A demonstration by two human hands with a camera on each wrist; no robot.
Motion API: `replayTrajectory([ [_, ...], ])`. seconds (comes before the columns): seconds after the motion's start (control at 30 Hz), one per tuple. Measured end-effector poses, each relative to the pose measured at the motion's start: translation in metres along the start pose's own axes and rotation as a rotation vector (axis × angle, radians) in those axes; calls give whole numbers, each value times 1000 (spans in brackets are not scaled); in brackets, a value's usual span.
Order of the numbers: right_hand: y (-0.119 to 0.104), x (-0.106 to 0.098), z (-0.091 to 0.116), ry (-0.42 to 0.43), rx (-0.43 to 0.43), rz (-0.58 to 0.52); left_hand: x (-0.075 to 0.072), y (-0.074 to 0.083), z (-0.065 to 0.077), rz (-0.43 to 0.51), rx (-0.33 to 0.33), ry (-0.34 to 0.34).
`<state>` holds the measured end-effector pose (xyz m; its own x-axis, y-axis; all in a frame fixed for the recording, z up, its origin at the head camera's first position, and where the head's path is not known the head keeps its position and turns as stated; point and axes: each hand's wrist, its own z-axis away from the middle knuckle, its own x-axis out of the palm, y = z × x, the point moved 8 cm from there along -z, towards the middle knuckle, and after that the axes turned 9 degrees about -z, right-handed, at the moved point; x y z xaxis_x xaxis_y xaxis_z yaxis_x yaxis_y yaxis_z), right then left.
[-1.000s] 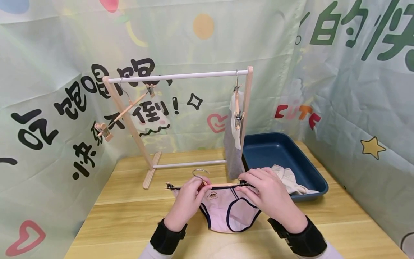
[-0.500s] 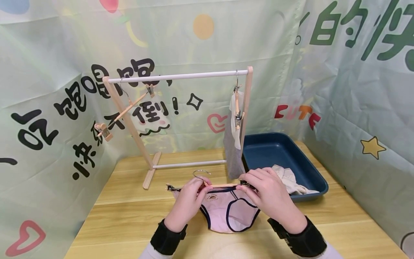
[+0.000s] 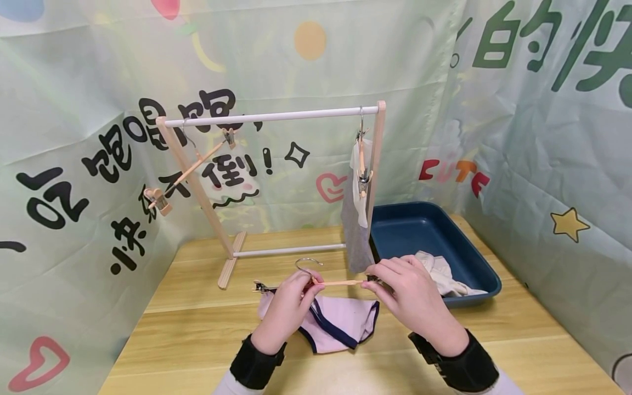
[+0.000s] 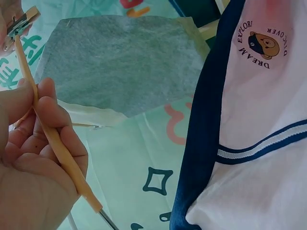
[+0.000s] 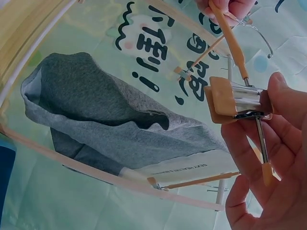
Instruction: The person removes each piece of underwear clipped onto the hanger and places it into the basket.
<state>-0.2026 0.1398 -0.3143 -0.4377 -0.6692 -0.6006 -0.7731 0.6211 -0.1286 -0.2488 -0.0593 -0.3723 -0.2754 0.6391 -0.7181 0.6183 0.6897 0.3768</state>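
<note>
My left hand (image 3: 283, 310) pinches the wooden bar of a clip hanger (image 3: 340, 283) near its metal hook. At the bar's right end my right hand (image 3: 412, 293) pinches the metal clip (image 5: 244, 101), with no cloth between its pads in the right wrist view. Pink underpants (image 3: 343, 318) with navy trim hang below from the left clip (image 3: 261, 286). Their right side sags down, away from the bar, with the waistband slanting. In the left wrist view the printed front of the underpants (image 4: 259, 96) shows beside the hand; their upper left part is hidden behind my left hand.
Behind stands a small clothes rack (image 3: 274, 117). A bare clip hanger (image 3: 197, 163) hangs at its left, and a grey and white garment (image 3: 356, 230) on another hanger at its right. A blue tray (image 3: 415, 230) holds crumpled pale cloth (image 3: 441, 274). All stand on a wooden table (image 3: 182, 334).
The right side of the underpants has come out of the right clip and dropped down to the left. Both hands stay nearly in place on the hanger.
</note>
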Motion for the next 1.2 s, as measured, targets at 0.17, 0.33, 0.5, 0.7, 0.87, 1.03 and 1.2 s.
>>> replayTrajectory([
  [0.17,1,0,0,-4,8,2,1,-1,0,5,-8,-7],
  [0.33,2,0,0,-4,15,-5,1,-2,1,10,-12,-11],
  [0.5,2,0,0,0,19,-10,0,-2,1,14,-5,-8],
  [0.7,1,0,0,0,18,-15,0,-2,1,24,4,0],
  [0.87,2,0,0,-2,23,-17,-1,-1,1,31,9,0],
  [1.03,2,1,0,-9,28,-18,0,-2,1,36,5,-3],
  [1.2,3,2,1,-20,36,-19,1,-2,0,37,1,-12],
])
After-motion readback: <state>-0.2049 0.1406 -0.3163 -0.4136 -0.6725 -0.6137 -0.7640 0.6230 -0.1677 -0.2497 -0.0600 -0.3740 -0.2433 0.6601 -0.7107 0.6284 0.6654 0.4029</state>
